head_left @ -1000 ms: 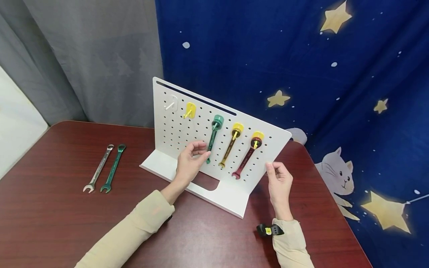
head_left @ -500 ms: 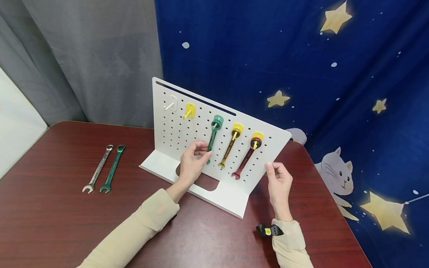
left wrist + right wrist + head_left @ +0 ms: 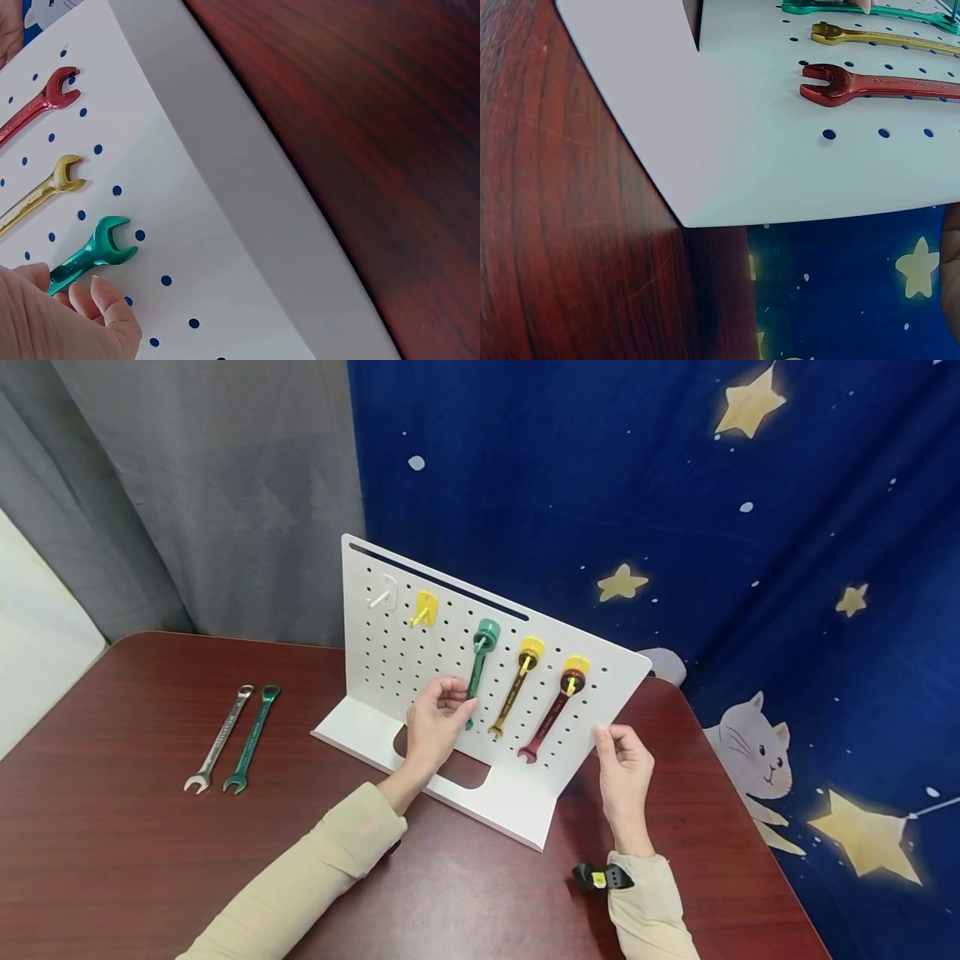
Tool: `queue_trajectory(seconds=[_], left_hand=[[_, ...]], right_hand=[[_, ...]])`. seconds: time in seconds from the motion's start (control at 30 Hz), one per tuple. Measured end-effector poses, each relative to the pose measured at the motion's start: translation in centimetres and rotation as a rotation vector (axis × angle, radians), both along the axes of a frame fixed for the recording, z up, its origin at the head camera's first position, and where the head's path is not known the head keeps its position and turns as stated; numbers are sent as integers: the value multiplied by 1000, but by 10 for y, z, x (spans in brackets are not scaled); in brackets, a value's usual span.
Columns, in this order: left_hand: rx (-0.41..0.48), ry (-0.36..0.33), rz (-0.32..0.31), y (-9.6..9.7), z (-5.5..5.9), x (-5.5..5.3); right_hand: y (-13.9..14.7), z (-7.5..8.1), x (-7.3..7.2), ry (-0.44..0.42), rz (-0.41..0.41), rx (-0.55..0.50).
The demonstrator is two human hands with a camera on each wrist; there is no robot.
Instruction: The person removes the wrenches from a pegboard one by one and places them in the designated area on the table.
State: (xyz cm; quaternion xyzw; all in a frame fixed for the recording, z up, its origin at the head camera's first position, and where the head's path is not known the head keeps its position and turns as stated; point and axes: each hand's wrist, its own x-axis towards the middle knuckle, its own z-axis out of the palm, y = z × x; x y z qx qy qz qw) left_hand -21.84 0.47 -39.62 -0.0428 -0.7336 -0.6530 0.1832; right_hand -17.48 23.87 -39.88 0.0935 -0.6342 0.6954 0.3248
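My left hand (image 3: pixel 435 722) pinches the shaft of a green combination wrench (image 3: pixel 476 681), whose ring end hangs on a green hook (image 3: pixel 487 633). In the left wrist view the wrench's open jaw end (image 3: pixel 105 246) sticks out past my fingers, close to the board. My right hand (image 3: pixel 626 772) grips the right edge of a white pegboard (image 3: pixel 615 685) between thumb and fingers. Right of the green wrench, a gold wrench (image 3: pixel 510 700) and a red wrench (image 3: pixel 551 718) hang on yellow hooks.
A white hook (image 3: pixel 384 593) and a yellow hook (image 3: pixel 424 609) at the board's upper left carry nothing. On the table (image 3: pixel 135 860), a silver wrench (image 3: pixel 221 739) and another green wrench (image 3: pixel 253 739) lie to the left. Curtains (image 3: pixel 480 460) stand behind.
My left hand has shifted slightly to the right, and the green wrench's lower end has swung a little that way. My right hand stays at the board's edge.
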Motion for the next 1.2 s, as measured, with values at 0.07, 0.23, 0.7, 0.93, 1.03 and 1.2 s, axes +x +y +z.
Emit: queue_trajectory(seconds=[0.07,0.23,0.7,0.93,1.03,1.2], left_hand=[[-1,1,0,1,0,1],[-8,13,5,2,-2,1],[-6,17,-7,2,-2,2],[-8,15,-24,1,-2,3],[10,11,-48,0,-3,3],[44,0,-119,-2,13,15]], right_hand=[[0,-1,0,-2,1,-4],[0,-1,1,-5,5,-4],[1,-2,0,4,14,-6],[-1,2,1,5,10,1],[-5,8,5,8,14,-2],[-2,4,2,5,14,3]])
